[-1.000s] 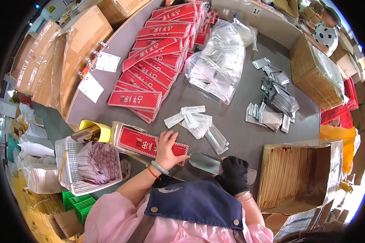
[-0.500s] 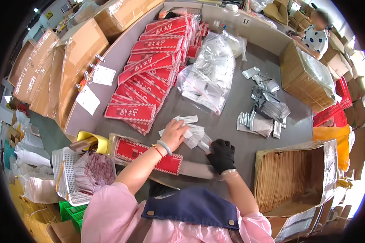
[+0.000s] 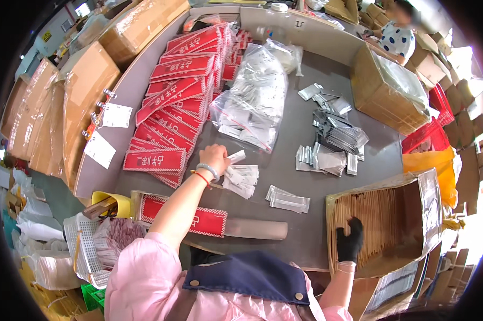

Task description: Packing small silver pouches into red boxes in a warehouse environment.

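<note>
My left hand (image 3: 213, 159), bare with a bracelet and a red cord at its wrist, is closed at the edge of a fan of small white packets (image 3: 240, 181); its fingertips are partly hidden. My right hand (image 3: 349, 239), in a black fingerless glove, reaches into the open cardboard box (image 3: 431, 214) at the right. Thumb and fingers are spread apart beside the packed row of thin tan pieces (image 3: 378, 222), with nothing seen between them. Between the hands lies a small stack of white packets (image 3: 288, 199), untouched.
Overlapping red printed sleeves (image 3: 169, 115) lie at left, beside a clear bag of white packets (image 3: 257, 91). Silver packets (image 3: 335, 131) sit at right. In front stands a holder with red sleeves (image 3: 212, 222). A white basket (image 3: 81, 241) and another person (image 3: 398, 40) flank the table.
My right hand has left the packets and moved right into the cardboard box. One small packet stack now lies apart. My left hand stays by the white packets; the whole view has shifted.
</note>
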Motion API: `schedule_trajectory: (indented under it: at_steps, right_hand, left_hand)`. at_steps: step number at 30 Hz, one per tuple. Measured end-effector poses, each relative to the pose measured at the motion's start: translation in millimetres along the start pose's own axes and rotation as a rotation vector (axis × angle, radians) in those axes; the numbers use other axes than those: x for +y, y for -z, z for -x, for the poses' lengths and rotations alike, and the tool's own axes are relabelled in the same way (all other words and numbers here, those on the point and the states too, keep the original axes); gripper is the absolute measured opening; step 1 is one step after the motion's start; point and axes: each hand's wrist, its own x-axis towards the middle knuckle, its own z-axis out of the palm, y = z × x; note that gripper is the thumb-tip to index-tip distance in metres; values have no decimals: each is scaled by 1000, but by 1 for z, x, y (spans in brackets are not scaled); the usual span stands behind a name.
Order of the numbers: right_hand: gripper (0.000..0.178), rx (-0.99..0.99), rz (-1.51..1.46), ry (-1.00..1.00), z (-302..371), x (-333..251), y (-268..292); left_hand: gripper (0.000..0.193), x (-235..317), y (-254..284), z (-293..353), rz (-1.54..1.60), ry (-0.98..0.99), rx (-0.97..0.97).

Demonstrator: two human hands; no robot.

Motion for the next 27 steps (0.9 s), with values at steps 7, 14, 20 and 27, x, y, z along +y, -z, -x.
schedule_trajectory:
  at_steps: [7, 14, 20, 27]
  right_hand:
    - [37, 70, 466, -251, 65, 114, 44]
    - [31, -175, 481, -443, 43, 81, 45]
    - [32, -41, 518, -563, 46, 82, 53]
    - [18, 382, -66, -301, 45, 67, 26]
  left_hand:
    - [15, 109, -33, 64, 433, -583, -91]
    - [36, 133, -53, 78, 85, -566, -112]
    - [34, 145, -49, 69, 57, -552, -186]
    - [30, 146, -50, 75, 196, -689, -28]
